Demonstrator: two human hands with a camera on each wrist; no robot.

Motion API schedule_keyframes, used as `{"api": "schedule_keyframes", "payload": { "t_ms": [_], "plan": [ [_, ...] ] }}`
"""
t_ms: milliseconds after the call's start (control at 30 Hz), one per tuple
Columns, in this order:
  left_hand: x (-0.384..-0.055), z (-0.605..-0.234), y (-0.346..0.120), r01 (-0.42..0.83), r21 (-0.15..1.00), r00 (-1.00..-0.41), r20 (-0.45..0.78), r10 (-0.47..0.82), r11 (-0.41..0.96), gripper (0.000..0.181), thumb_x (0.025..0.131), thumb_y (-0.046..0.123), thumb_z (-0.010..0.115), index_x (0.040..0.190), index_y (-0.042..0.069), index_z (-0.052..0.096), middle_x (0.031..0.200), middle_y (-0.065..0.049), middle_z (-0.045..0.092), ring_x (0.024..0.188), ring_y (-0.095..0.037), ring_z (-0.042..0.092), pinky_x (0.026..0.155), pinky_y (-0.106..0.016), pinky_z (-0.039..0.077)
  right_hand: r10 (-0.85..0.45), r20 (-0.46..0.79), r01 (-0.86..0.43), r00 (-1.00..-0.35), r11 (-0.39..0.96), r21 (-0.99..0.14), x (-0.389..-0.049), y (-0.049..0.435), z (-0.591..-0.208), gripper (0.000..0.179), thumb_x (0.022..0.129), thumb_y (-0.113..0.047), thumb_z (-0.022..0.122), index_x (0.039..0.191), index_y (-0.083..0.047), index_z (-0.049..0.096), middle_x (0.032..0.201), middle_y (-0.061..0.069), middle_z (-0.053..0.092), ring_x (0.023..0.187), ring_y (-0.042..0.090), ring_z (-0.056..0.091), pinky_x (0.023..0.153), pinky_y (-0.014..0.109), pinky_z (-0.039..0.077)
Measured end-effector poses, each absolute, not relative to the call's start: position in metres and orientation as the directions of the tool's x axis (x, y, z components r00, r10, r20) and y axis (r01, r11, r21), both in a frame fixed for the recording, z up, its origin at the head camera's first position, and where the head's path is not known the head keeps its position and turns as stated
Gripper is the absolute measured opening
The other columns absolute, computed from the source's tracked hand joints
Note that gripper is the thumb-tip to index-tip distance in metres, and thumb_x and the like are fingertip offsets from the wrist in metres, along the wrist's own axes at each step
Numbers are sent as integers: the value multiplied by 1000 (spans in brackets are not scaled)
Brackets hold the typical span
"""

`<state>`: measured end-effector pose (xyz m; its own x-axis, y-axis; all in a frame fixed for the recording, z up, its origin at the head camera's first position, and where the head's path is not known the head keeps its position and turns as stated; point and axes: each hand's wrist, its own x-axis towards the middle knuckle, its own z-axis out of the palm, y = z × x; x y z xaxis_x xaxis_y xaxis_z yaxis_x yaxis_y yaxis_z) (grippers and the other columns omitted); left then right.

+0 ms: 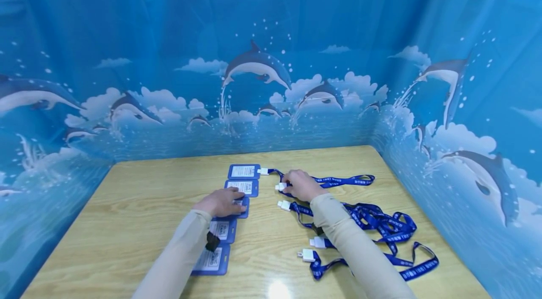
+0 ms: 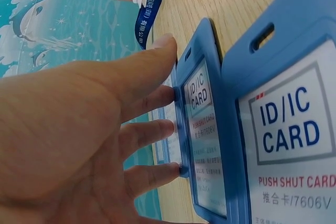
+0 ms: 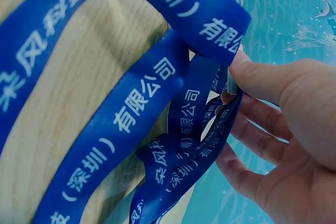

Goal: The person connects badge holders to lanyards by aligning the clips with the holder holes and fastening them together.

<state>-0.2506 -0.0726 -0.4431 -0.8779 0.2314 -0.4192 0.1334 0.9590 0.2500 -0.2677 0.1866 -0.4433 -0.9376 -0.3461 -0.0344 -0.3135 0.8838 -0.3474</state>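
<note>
a left hand (image 1: 218, 202) rests outstretched fingers on blue card holders (image 1: 250, 188) lined along a wooden table (image 1: 148, 205); a right hand (image 1: 302, 185) pinches a white clip (image 1: 281, 187).
left wrist view: the spread fingers touch a holder's edge; right wrist view: thumb and fingers grasp a blue lanyard (image 3: 207, 148), printed bands looping beside them.

- Head view: bright, fairly even light; white glare at six o'clock on the glossy surface (image 1: 139, 205).
- Card holders (image 1: 223, 230) there show smudged print.
- Left wrist view: dimmer; nearest card holder (image 2: 289, 124) crisply lettered, curtain (image 2: 84, 30) toward ten o'clock softer.
- Right wrist view: blue lanyard (image 3: 136, 103) slightly blurred toward ten o'clock, soft shadows beneath.
</note>
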Motion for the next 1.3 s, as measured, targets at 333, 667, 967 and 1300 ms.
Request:
{"api": "schedule_keyframes", "payload": {
  "t_ms": [333, 667, 967, 1300],
  "plan": [
    [-248, -442, -71, 137, 240, -883, -410, 228, 961, 56, 99, 47, 62, 150, 27, 51, 164, -5, 35, 149, -39, 34, 119, -62, 33, -355, -21, -327, -934, 881, -343, -268, 187, -445, 23, 94, -19, 74, 115, -9, 74, 113, 7, 71, 112, 28, 66, 102, 45, 54],
    [-248, -441, -71, 142, 239, -883, -407, 232, 961, 56, 99, 47, 61, 150, 26, 50, 163, -5, 36, 149, -39, 33, 119, -63, 32, -349, -29, -319, -937, 882, -346, -269, 185, -444, 22, 94, -19, 74, 114, -10, 74, 112, 6, 71, 110, 27, 66, 100, 43, 55],
    [-248, -441, -72, 151, 249, -881, -405, 244, 957, 55, 99, 46, 61, 150, 25, 51, 163, -5, 36, 149, -39, 34, 119, -62, 33, -350, -31, -317, -936, 881, -351, -270, 183, -443, 25, 94, -19, 74, 117, -10, 73, 114, 6, 72, 109, 25, 67, 97, 41, 57],
    [-250, -444, -71, 143, 245, -883, -407, 235, 959, 56, 99, 46, 61, 150, 26, 51, 163, -5, 36, 149, -39, 34, 119, -62, 33, -354, -30, -324, -935, 884, -337, -272, 180, -444, 28, 94, -19, 74, 119, -8, 73, 116, 8, 72, 109, 25, 67, 97, 41, 58]
  ]
}}
